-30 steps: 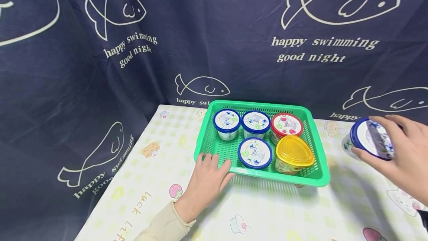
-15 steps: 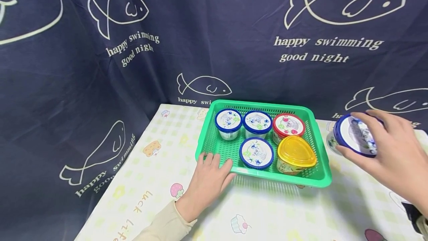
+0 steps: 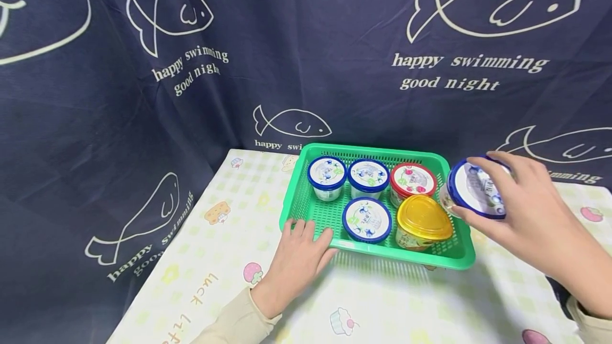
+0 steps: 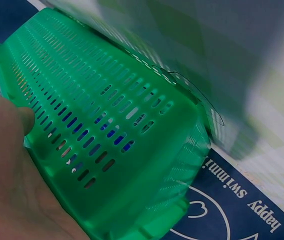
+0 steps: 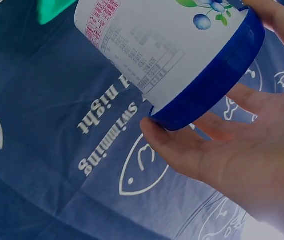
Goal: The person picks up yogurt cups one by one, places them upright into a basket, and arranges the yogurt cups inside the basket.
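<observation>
In the head view my right hand (image 3: 518,200) grips a tub with a blue lid (image 3: 480,187) by its lid edge. The tub is tilted and held up at the right end of the green plastic basket (image 3: 382,248). The right wrist view shows its white side with printed blueberries (image 5: 202,21) and the fingers round the blue rim. My left hand (image 3: 296,259) holds the basket's front rim near its left corner, fingers over the edge; the left wrist view has the thumb against the slotted outer wall (image 4: 106,110).
Inside the basket stand several tubs: blue-lidded ones (image 3: 326,172), a red-lidded one (image 3: 413,178) and one with a yellow, rounded triangular lid (image 3: 424,216). A patterned cloth (image 3: 397,307) covers the table. A dark blue fish-print curtain (image 3: 287,57) hangs directly behind.
My right hand has carried the blue-lidded tub leftward, from well right of the basket to its right end. The left hand stays on the rim, and the basket keeps its place.
</observation>
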`<state>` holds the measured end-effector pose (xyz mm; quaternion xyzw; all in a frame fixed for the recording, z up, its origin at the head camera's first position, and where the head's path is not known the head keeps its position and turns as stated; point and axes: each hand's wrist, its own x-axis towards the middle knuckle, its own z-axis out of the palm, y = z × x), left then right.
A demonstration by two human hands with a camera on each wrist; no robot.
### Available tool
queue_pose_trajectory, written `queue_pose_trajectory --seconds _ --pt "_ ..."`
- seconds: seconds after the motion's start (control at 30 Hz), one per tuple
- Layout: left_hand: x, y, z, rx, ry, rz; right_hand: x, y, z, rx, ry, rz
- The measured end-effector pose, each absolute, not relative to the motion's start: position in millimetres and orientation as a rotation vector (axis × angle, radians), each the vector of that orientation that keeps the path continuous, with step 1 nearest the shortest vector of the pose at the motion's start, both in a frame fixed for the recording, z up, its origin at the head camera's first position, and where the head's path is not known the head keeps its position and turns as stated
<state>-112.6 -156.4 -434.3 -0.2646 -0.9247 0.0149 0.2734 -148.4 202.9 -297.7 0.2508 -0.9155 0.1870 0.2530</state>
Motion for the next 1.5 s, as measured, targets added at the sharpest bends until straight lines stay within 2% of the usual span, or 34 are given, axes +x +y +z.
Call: queue_pose_trajectory --seconds 0.4,0.83,1.2,1.5 --pt "-111 -157 -435 -0.718 -2.512 0.033 -151 171 -291 0.820 -2.485 0.511" --pt "-110 -158 -434 -0.704 -2.534 0.055 -155 116 -279 1.083 -2.413 0.486" --pt "-112 -157 -432 -0.710 -2.545 0.041 -162 101 -275 1.185 -2.375 0.521" --pt "-112 -157 -432 -0.716 -2.561 0.057 -174 91 -274 1.148 -2.437 0.532"
